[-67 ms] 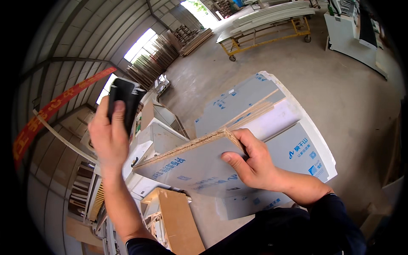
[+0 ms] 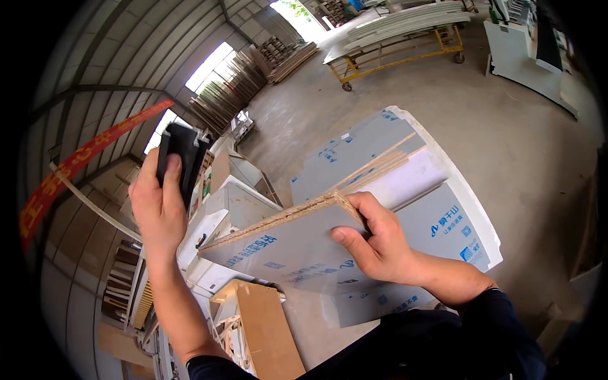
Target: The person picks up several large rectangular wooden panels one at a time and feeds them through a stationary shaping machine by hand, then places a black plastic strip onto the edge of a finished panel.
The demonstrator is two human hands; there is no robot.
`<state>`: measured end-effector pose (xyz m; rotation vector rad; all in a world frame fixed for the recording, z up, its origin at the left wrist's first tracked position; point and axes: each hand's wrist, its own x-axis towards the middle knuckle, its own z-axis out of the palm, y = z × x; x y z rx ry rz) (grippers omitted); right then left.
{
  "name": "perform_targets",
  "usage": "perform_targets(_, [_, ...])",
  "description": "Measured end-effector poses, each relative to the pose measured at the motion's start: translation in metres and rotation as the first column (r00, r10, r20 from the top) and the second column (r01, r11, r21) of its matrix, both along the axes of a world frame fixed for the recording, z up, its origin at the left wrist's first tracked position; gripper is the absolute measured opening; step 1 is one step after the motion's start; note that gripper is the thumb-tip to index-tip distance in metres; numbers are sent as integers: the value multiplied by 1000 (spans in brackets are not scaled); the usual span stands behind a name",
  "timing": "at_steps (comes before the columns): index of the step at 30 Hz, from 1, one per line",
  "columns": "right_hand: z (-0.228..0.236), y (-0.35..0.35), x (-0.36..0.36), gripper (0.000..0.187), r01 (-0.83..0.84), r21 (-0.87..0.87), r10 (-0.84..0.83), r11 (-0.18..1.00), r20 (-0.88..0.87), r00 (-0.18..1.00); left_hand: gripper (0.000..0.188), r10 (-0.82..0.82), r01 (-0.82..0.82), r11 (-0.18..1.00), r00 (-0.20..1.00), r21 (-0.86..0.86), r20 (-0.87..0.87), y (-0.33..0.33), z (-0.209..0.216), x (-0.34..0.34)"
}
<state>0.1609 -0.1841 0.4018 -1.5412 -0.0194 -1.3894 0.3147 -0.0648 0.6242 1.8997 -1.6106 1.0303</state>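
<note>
At center frame, the gray-faced board (image 2: 288,256) slants, its corner clamped between thumb and fingers of the right hand (image 2: 383,250); a loose grip could let it slip. Upper left, the left hand (image 2: 158,206) grasps a black block (image 2: 182,149); off-angle contact could chip the board.

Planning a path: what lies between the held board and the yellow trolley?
Between the held board and the yellow trolley: grey-faced panels, then concrete floor, in the head view.

Blue characters (image 2: 447,221) mark the held board (image 2: 304,259) and lower panels (image 2: 437,251); yellow, a red banner (image 2: 92,151).
</note>
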Motion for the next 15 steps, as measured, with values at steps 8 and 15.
perform_targets(8, [-6,-6,-10,29,-33,65,40,997,-114,993,31,-355,272,935,736,-229,-576,114,-37,94])
perform_targets(15, [-79,-12,-15,25,-124,124,153,984,-253,955,32,-415,-195,782,547,-592,-727,179,-248,179])
